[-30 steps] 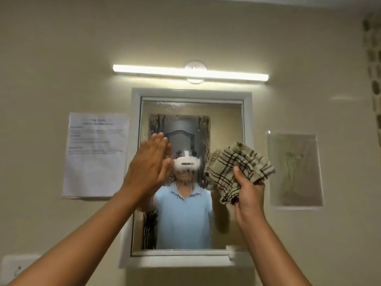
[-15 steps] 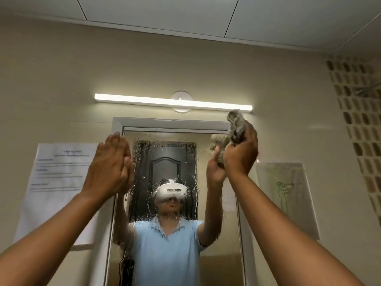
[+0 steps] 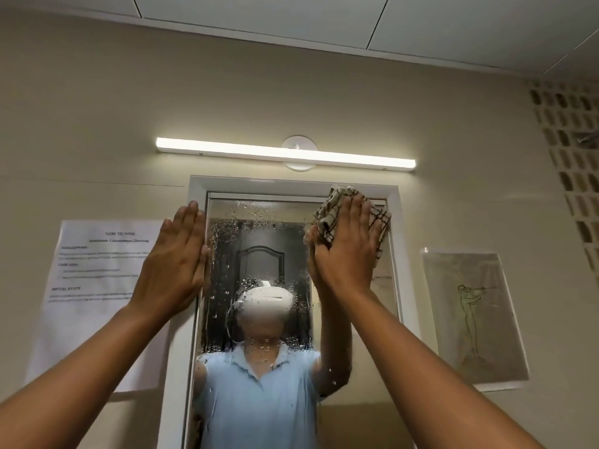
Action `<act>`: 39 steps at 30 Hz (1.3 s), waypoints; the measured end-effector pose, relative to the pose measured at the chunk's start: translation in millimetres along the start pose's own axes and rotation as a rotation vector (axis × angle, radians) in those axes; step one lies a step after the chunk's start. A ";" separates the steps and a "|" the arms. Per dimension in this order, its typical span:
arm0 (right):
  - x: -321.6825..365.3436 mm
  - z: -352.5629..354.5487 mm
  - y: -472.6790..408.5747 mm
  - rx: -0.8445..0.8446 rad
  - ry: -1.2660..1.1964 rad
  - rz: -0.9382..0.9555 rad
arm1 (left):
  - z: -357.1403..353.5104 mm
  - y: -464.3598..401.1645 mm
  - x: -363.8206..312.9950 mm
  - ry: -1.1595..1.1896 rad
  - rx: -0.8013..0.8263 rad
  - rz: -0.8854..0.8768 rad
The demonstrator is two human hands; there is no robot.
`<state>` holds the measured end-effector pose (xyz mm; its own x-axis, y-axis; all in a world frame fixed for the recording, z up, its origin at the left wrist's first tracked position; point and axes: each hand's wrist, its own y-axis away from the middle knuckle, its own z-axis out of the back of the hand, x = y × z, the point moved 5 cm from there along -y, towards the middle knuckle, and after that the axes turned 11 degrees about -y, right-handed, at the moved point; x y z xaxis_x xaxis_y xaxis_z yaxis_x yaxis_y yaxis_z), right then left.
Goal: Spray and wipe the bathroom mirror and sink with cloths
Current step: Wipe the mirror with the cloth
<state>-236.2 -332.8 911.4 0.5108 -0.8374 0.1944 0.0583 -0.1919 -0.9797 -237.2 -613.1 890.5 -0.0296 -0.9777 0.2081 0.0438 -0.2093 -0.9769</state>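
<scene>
Cloth [image 3: 353,218] is now pressed flat on the wet mirror [image 3: 259,254] top by the right hand [image 3: 346,254], fingers spread; before it was bunched. Left hand [image 3: 175,264] rests open on the frame. Wiping begins.

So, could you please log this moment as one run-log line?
phase: wiping mirror | right hand: flat, pressing checked cloth top right | left hand: flat on frame | droplets remain

My bare hands: two, left [image 3: 175,264], right [image 3: 348,254]
Checked beige cloth [image 3: 330,215]: one
White-framed wet mirror [image 3: 259,241]: one
Lit white tube lamp [image 3: 285,155]: one
Paper sheets on my wall: two, printed [image 3: 97,270], sketched [image 3: 473,315]
</scene>
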 end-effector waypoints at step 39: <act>-18.1 4.6 0.7 0.291 0.035 0.438 | -3.9 9.4 3.6 0.005 0.030 0.023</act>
<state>-241.4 -315.5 906.9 0.5118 -0.8248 -0.2402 0.0836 0.3261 -0.9416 -240.8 -618.5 881.9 -0.0335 -0.9821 0.1852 0.0743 -0.1872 -0.9795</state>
